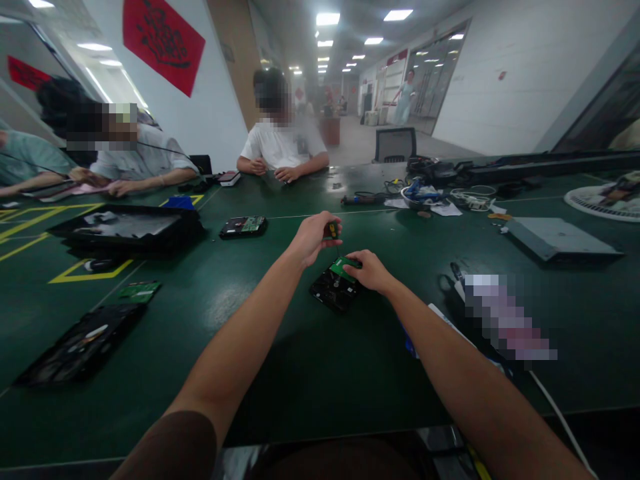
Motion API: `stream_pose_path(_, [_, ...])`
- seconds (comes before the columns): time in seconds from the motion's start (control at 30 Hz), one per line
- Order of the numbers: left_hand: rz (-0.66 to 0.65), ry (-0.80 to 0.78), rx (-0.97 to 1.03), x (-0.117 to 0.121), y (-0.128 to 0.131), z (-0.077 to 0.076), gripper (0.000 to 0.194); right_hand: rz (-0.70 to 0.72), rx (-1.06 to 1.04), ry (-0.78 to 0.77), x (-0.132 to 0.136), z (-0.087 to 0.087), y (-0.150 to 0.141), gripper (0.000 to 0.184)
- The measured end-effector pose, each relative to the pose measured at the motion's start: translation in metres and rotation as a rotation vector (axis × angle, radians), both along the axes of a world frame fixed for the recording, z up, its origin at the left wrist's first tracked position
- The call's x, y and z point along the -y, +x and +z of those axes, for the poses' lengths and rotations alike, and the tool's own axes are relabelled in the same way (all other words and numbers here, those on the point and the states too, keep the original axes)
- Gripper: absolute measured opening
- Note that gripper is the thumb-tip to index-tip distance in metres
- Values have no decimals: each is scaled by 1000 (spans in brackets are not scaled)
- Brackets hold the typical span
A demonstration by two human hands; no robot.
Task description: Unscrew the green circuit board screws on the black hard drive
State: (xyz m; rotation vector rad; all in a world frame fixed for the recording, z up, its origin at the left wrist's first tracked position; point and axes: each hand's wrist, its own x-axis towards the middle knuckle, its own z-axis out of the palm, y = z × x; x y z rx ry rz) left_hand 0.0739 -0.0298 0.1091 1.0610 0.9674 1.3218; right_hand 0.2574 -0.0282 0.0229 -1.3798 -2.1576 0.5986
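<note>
My left hand (314,239) is closed round the black and yellow handle of a small screwdriver (334,231). Its thin shaft points down to a hard drive (333,292) lying on the green table in front of me. On the drive's far part is a green circuit board (343,268), where the tip seems to meet it; the exact contact point is too small to tell. My right hand (369,272) grips the drive's right far side, with fingers over the board's edge.
Another hard drive (244,227) lies beyond my left hand. At left are a black tray (130,227), a dark drive casing (83,343) and a loose circuit board (140,291). A grey metal box (560,239) and cables (473,199) lie right. A person (283,147) sits opposite.
</note>
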Motion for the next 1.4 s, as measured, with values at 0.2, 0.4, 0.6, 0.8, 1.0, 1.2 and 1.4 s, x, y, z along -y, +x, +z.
stream_pose_path(0.2, [23, 4, 66, 1, 3, 1, 14, 25, 2, 1, -2, -1, 0, 23])
stream_pose_path(0.4, [21, 32, -12, 0, -1, 1, 19, 33, 32, 42, -6, -6, 1, 27])
stream_pose_path(0.6, [0, -22, 72, 0, 1, 1, 17, 45, 1, 11, -4, -3, 1, 24])
stream_pose_path(0.8, [20, 21, -4, -1, -2, 1, 17, 22, -15, 10, -4, -4, 1, 25])
stream_pose_path(1.0, [-24, -1, 45, 0, 0, 1, 18, 17, -21, 9, -4, -5, 0, 27])
stream_pose_path(1.2, [26, 25, 37, -3, -1, -1, 15, 29, -12, -23, -2, 1, 0, 24])
stream_pose_path(1.4, [-9, 34, 12, -1, -2, 0, 18, 31, -18, -6, -3, -2, 0, 23])
